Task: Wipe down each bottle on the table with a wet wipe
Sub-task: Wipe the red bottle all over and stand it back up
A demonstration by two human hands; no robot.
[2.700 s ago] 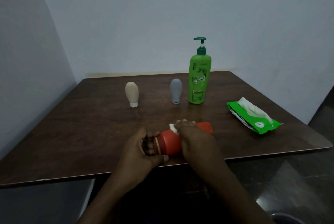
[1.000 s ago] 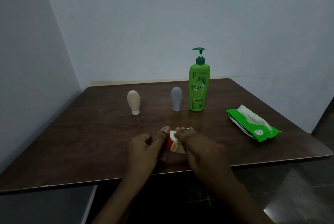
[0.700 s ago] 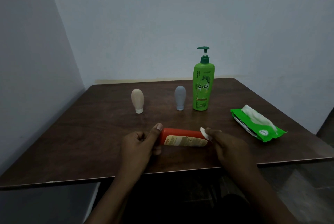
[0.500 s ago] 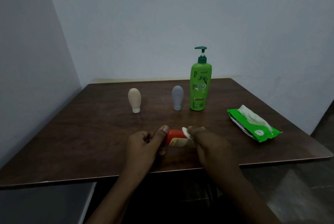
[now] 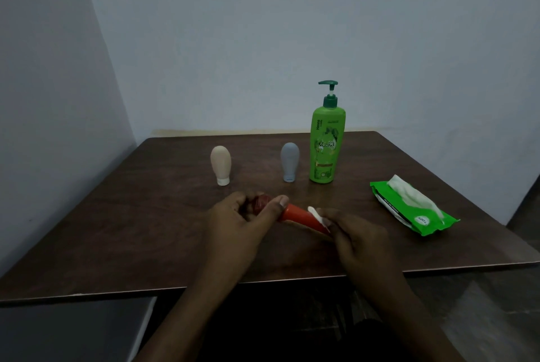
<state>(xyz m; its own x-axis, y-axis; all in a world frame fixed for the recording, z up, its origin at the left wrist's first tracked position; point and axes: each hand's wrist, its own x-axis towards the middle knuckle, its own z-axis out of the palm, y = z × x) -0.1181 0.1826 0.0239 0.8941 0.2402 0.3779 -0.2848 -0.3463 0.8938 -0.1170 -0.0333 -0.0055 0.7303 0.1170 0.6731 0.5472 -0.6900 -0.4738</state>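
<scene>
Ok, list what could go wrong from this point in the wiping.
1. The orange bottle is held sideways above the table, pinched at its cap end by the left hand; firm strokes from the right hand with the wet wipe could twist it loose.
2. The wipe pack lies open, so the exposed wipes may dry out.

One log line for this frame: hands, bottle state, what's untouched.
left hand grips red bottle cap end | right hand presses wet wipe on it | beige, grey, green bottles upright, untouched
</scene>
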